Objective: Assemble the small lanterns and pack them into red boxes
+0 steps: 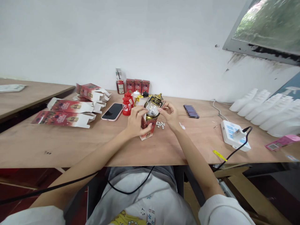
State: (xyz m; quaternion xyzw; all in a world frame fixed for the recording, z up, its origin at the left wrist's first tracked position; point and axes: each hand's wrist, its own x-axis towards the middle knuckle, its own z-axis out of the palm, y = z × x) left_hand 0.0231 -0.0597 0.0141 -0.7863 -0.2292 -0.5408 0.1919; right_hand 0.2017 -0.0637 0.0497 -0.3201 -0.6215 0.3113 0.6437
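A small gold lantern (153, 107) with a clear globe stands partly inside the open top of a red printed box (149, 129). My left hand (137, 122) is wrapped round the box's left side, its fingertips near the lantern's base. The fingers of my right hand (170, 115) are closed on the lantern's right side. Close by on the table lie several small round button-like pieces (160, 125). Red lanterns (127, 106), a white one (135, 94) and other small lanterns stand just behind the box.
Flattened red boxes (67, 112) lie at left, beside a pink-cased phone (113, 112). Upright red boxes (137, 86) and a drink bottle (120, 84) stand by the wall. At right are a dark phone-like item (191, 111), a power strip (235, 136) and white spray bottles (267, 109).
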